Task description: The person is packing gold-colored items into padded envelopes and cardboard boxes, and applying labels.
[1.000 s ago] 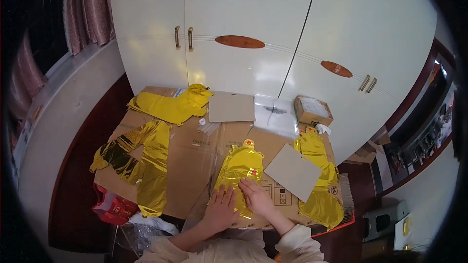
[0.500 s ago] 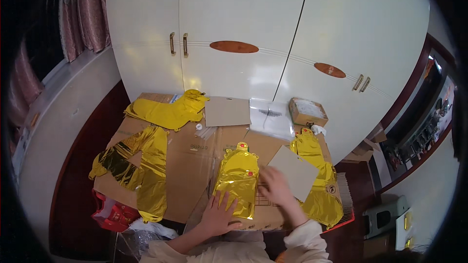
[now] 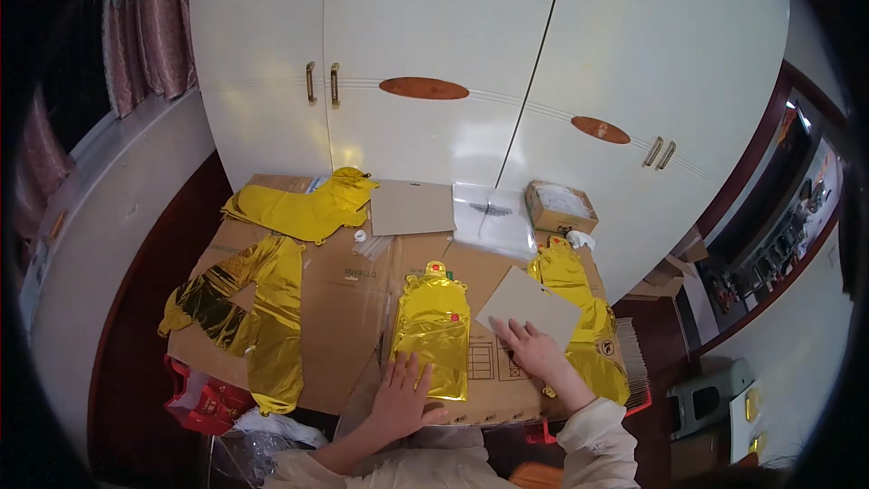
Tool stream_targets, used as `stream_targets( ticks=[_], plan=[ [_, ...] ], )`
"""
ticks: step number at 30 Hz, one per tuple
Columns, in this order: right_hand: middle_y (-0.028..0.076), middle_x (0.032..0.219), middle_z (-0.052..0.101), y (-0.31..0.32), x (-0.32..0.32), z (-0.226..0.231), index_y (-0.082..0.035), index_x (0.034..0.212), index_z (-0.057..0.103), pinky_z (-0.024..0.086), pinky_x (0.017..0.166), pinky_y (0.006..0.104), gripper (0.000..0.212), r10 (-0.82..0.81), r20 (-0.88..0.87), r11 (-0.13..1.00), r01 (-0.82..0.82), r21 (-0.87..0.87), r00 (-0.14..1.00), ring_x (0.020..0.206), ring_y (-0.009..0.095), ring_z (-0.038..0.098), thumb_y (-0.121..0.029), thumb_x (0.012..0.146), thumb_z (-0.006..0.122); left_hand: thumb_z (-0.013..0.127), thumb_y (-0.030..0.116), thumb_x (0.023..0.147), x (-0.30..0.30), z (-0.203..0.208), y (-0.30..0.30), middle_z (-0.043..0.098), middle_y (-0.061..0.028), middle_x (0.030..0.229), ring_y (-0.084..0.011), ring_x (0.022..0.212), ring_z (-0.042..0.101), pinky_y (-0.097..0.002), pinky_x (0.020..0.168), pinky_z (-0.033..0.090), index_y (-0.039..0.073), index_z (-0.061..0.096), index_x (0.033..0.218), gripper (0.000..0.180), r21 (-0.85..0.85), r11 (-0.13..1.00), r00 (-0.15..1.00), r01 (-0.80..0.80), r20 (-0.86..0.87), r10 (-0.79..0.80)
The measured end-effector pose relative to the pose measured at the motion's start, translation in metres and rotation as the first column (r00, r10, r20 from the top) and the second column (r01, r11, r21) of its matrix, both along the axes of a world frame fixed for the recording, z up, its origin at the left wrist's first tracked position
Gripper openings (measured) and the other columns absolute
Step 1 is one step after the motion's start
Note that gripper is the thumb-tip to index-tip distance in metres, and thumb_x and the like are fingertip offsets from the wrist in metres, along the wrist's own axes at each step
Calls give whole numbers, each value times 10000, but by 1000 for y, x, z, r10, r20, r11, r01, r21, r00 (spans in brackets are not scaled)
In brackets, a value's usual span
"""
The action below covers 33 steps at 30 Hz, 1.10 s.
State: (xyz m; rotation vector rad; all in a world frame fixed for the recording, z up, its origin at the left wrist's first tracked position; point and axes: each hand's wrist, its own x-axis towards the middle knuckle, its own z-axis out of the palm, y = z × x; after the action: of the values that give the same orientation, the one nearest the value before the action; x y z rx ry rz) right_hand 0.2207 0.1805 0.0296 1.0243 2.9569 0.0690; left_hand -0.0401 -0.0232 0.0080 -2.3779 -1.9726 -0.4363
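Observation:
A folded gold foil balloon (image 3: 433, 312) with small red dots lies flat in front of me. My left hand (image 3: 403, 398) rests on its near left part, fingers spread. My right hand (image 3: 536, 350) is on the near edge of a grey card sheet (image 3: 534, 303) just right of that balloon. Its fingers are stretched out over the card; the underside of the hand is hidden. The card partly overlaps another gold foil balloon (image 3: 593, 344) on the right. Two more gold foil pieces lie left: an angular one (image 3: 276, 308) and a boot-shaped one (image 3: 299, 210) behind it.
Flattened cardboard (image 3: 344, 326) covers the work surface. At the back are another grey card (image 3: 412, 208), a clear plastic sleeve (image 3: 493, 222) and a small carton (image 3: 561, 208). A red bag (image 3: 204, 398) hangs by the left edge; a white cabinet (image 3: 425, 18) stands behind.
My right hand has moved right, from beside the middle balloon onto the grey card. My left hand stays on the balloon. The whole view has shifted slightly.

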Motion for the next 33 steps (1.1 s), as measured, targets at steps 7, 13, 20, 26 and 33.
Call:
stream_targets(
  ticks=[7,13,20,26,33],
  plan=[
    [208,1396,466,52,37,26,-90,1483,300,400,1034,513,1040,-550,-41,835,548,-51,834,1265,411,461,-510,672,797,640,507,861,5,37,-4,430,-261,1375,-465,1323,361,-576,1068,328,21,491,1330,692,117,972,973,206,81,-216],
    [210,1421,454,80,40,35,-89,1489,312,407,1004,535,1112,-629,66,756,629,-183,775,1284,430,447,-529,615,842,639,475,861,18,28,-18,456,-172,1395,-393,1338,378,-568,1064,347,126,574,1282,551,46,949,937,313,147,-316],
    [153,830,670,99,69,81,23,1033,667,503,678,350,342,-655,-500,755,487,-439,566,714,255,641,-193,776,730,678,424,847,2,26,-27,455,-196,1397,-412,1334,392,-580,1058,353,95,574,1283,556,-5,974,958,226,181,-222],
    [116,909,697,-36,27,161,0,1002,681,516,626,327,180,-100,-693,968,231,99,714,774,246,678,-81,846,642,660,363,892,-42,26,-30,439,-193,1416,-413,1292,452,-499,1047,402,60,468,1383,609,37,999,728,-26,685,-6],
    [10,1101,695,-168,-35,99,-133,1128,704,505,783,305,342,381,-364,841,-156,518,850,1037,169,652,-130,792,636,597,120,940,-86,67,-14,489,-115,1365,-216,1196,540,-351,952,486,75,287,1490,633,-224,965,-532,140,804,264]
  ],
)
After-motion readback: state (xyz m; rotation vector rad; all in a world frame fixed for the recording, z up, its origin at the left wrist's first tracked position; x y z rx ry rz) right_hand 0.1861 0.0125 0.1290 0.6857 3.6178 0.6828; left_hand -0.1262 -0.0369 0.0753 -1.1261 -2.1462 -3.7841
